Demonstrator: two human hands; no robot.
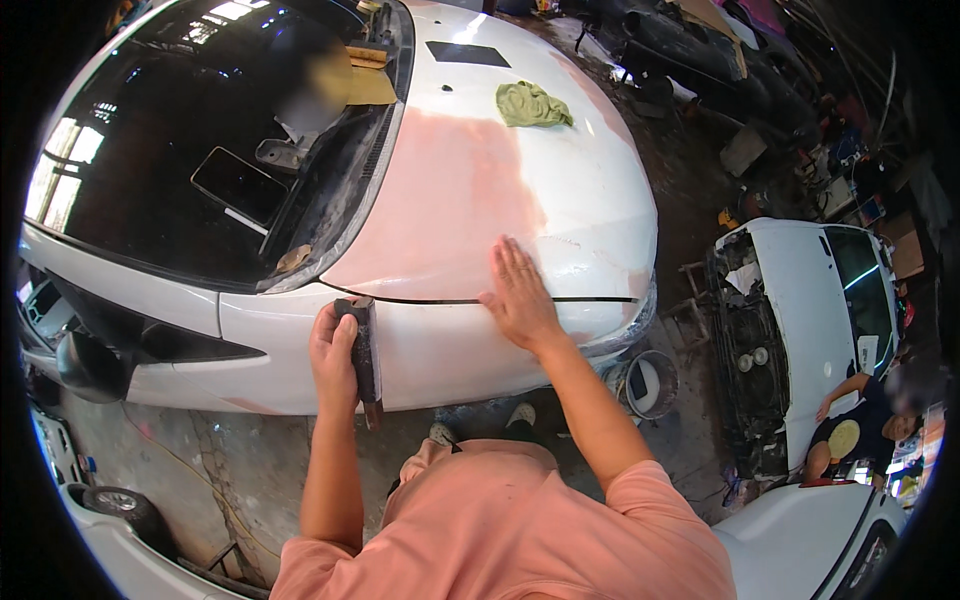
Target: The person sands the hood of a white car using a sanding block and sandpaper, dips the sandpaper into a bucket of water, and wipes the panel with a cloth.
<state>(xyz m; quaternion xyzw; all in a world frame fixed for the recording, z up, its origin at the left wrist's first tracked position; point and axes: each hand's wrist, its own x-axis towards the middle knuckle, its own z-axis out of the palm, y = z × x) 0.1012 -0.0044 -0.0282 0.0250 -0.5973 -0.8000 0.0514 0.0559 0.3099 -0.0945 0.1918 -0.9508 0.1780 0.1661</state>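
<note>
from the head view i look down on a white car whose bonnet point(480, 170) carries a broad pink patch of primer or filler. my left hand point(333, 352) is closed around a dark sanding block point(364, 348), fingers wrapped over its back, and the block stands upright against the white front fender point(440, 350), just below the dark seam between fender and bonnet. my right hand point(518, 295) lies flat and open, fingers spread, palm down across that same seam, touching the panel and holding nothing. the two hands are near each other but apart.

further up the bonnet a crumpled green rag point(532, 104) rests on the white paint beside the pink area. the dark windscreen point(190, 130) fills the upper left. on the concrete floor under the car's nose stands a round bucket point(650, 384). to the right a second white car point(800, 320) sits with its front stripped open, and a person in a dark shirt point(860, 425) sits beside it.
</note>
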